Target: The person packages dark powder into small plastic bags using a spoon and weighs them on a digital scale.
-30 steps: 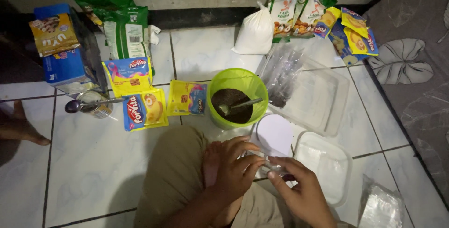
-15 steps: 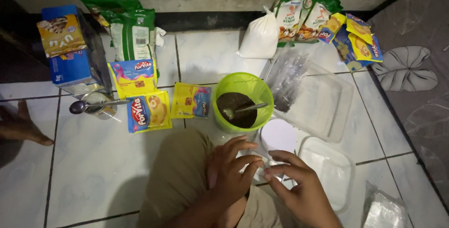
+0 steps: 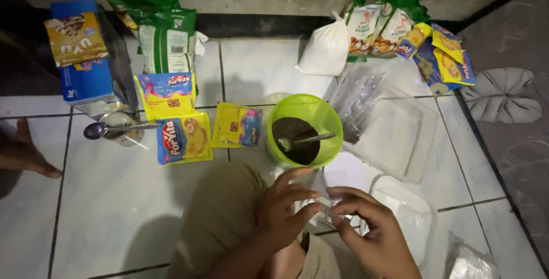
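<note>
A small clear plastic piece [image 3: 326, 207], probably a cup or a bag, is held between the two hands just in front of the knee, low in the head view. The left hand [image 3: 283, 210] is spread over it with the fingers curved on its near side, and the right hand [image 3: 372, 230] pinches its edge between thumb and forefinger; so both grips are closed on this thing, not released. Compared with one second ago, the hands are seen a little more apart and the fingers of the left hand are more open, while the view has tilted down slightly. From this it may be judged that the plastic piece is being opened or pulled apart, and nothing has yet been put in it.

Just beyond the hands, on the tiled floor [image 3: 114, 210], a green bowl [image 3: 306, 127] with dark brown powder is standing, and a metal spoon [image 3: 306, 140] is resting inside it. Beside the bowl, to the right, clear plastic containers [image 3: 400, 136] are lying. Yellow sachets [image 3: 237, 126] are lying to the left of the bowl.
</note>
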